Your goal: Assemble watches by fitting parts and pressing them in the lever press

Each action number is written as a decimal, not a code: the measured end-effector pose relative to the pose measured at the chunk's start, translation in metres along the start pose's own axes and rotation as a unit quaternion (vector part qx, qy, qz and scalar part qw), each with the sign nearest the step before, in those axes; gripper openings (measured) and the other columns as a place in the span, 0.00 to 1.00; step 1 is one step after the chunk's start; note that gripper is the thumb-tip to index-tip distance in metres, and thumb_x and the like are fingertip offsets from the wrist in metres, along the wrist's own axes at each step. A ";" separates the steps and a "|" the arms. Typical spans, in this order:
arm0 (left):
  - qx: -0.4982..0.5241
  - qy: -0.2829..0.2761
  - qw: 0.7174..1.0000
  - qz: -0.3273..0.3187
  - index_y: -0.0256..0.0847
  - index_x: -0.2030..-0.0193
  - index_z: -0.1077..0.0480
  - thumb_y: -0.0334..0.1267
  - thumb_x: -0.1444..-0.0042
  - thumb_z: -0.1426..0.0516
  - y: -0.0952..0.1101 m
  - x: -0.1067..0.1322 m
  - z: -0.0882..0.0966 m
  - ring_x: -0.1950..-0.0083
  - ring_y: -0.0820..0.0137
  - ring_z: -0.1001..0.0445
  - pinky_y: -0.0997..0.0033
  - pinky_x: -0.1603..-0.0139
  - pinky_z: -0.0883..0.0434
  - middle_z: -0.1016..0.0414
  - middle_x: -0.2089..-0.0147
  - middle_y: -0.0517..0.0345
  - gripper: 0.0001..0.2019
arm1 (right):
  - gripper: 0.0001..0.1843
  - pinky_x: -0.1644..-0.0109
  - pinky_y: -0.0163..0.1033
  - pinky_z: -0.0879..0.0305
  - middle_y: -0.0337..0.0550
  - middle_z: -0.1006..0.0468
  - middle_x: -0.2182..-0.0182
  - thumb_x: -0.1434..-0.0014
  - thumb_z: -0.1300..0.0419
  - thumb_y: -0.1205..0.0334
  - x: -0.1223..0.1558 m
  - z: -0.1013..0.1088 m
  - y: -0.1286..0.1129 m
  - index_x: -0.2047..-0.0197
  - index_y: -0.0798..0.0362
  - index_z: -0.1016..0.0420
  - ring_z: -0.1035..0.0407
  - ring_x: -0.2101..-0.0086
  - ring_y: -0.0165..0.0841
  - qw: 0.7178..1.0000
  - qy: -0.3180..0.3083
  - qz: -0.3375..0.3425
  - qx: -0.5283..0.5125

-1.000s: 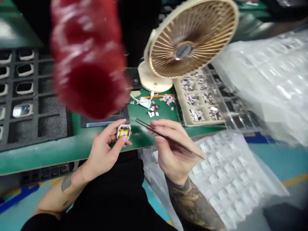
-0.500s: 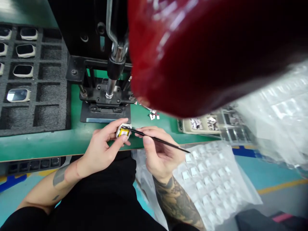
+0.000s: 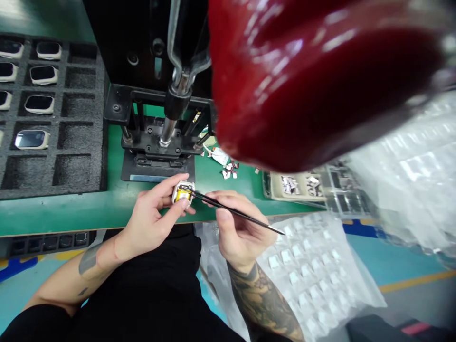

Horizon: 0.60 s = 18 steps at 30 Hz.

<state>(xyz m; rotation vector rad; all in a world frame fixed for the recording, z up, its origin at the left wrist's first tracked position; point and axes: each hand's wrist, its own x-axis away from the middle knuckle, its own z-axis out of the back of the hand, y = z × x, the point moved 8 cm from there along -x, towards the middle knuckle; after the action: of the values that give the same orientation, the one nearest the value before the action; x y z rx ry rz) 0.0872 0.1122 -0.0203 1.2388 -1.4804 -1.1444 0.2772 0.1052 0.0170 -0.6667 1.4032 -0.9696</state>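
Note:
My left hand (image 3: 153, 221) grips a small white smartwatch case (image 3: 183, 192) between thumb and fingers, just above the bench's front edge. Its inside faces up, showing a yellow-edged battery and dark parts along the top. In my right hand (image 3: 240, 228) are black tweezers (image 3: 245, 216), held like a pen. Their tips reach the right side of the case; whether they touch a part inside is too small to tell. Directly behind my left hand stands a black hand press (image 3: 162, 147) with a metal plunger.
At left, a grey foam tray (image 3: 80, 156) carries several watches (image 3: 39, 103). A large red object (image 3: 270, 109) blocks the upper right. Small loose pieces (image 3: 230, 170) lie on the green bench (image 3: 121, 209). A parts box (image 3: 269, 187) and a plastic tray (image 3: 313, 270) are at right.
The tweezer tips have drawn back slightly, from over the case's top to its right edge. My left hand keeps the case in place. The view has shifted a little.

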 end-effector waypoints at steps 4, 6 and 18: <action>-0.009 -0.007 1.000 -0.001 0.41 0.26 0.23 0.39 0.26 0.33 0.000 0.000 0.000 0.56 0.64 0.08 0.67 0.50 0.10 0.10 0.50 0.50 0.24 | 0.16 0.50 0.53 0.12 0.46 0.09 0.55 0.30 0.31 0.70 -0.002 -0.009 -0.001 0.44 0.44 0.12 0.13 0.55 0.42 1.000 -0.010 0.024 0.015; -0.010 -0.005 1.000 0.000 0.41 0.26 0.23 0.39 0.26 0.32 0.000 0.000 0.000 0.56 0.64 0.08 0.68 0.50 0.10 0.10 0.50 0.51 0.24 | 0.16 0.50 0.53 0.12 0.46 0.09 0.55 0.30 0.31 0.71 -0.003 -0.009 -0.001 0.44 0.44 0.12 0.13 0.56 0.42 1.000 -0.008 0.025 0.012; 0.007 -0.021 1.000 -0.003 0.42 0.25 0.24 0.40 0.25 0.33 -0.004 0.001 0.001 0.55 0.62 0.08 0.64 0.50 0.09 0.10 0.48 0.49 0.25 | 0.06 0.63 0.39 0.16 0.43 0.11 0.62 0.25 0.31 0.59 0.002 -0.016 0.029 0.48 0.48 0.13 0.15 0.67 0.34 0.965 -0.035 -0.189 -0.176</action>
<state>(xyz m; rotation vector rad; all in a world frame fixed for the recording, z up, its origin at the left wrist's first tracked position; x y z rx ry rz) 0.0870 0.1115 -0.0247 1.2370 -1.5198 -1.1721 0.2656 0.1204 -0.0104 -1.2582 1.4268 -0.9846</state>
